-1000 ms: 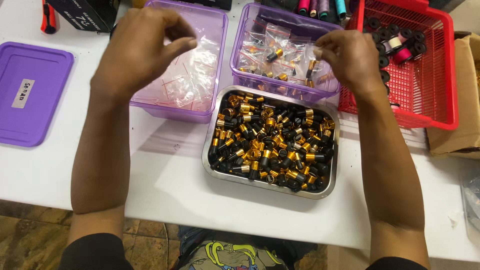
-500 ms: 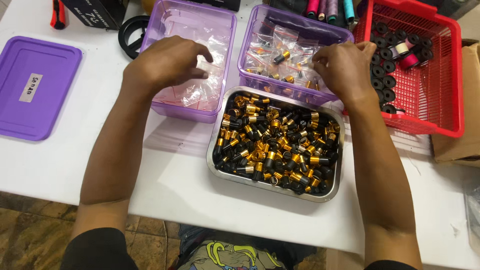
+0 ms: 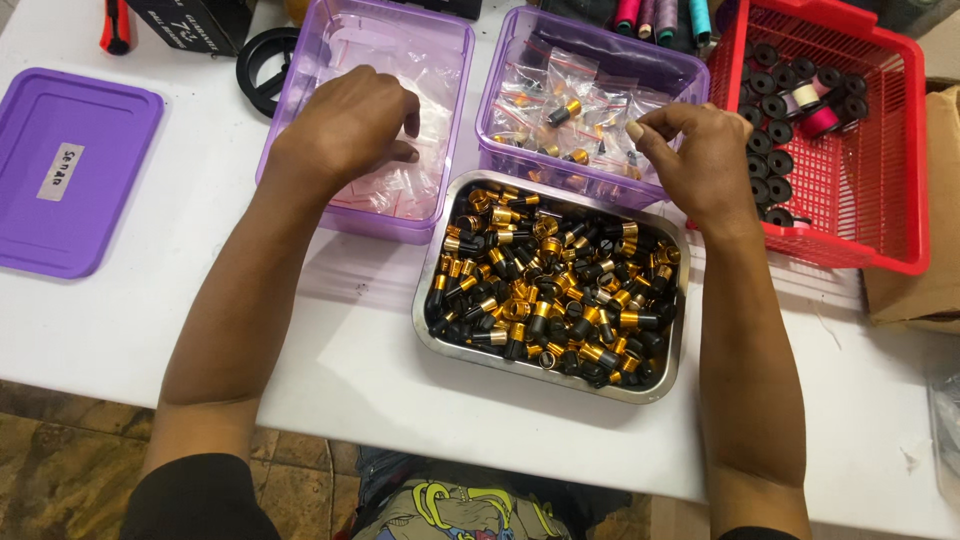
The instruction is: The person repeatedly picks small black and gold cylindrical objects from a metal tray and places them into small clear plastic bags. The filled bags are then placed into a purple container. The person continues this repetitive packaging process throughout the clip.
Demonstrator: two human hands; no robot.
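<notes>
I see my left hand (image 3: 345, 130) reaching into the left tub (image 3: 300, 120), a clear purple box whose long axis runs away from me; the fingers are curled loosely over the empty clear bags (image 3: 400, 185) lying in it, and I cannot tell whether they grip one. My right hand (image 3: 695, 160) hovers at the near right corner of the right tub (image 3: 510, 165), same purple colour, thumb and forefinger pinched narrow; whether something tiny sits between them is too small to tell. That tub holds small zip bags (image 3: 560, 100) with red seal strips, each with a black-and-gold piece inside. Just in front of both tubs sits a steel tray (image 3: 430, 340), long axis across me, heaped with short black and gold caps (image 3: 550, 290) lying every which way. Far left on the white surface (image 3: 340, 370) lies a purple lid (image 3: 70, 170), flat, with a small white rectangular label in its middle. To the right stands a red basket (image 3: 880, 200) holding black bobbins (image 3: 775, 160), a few wound with coloured thread. A brown carton (image 3: 925, 290) sits at the right edge, just beside the basket.
</notes>
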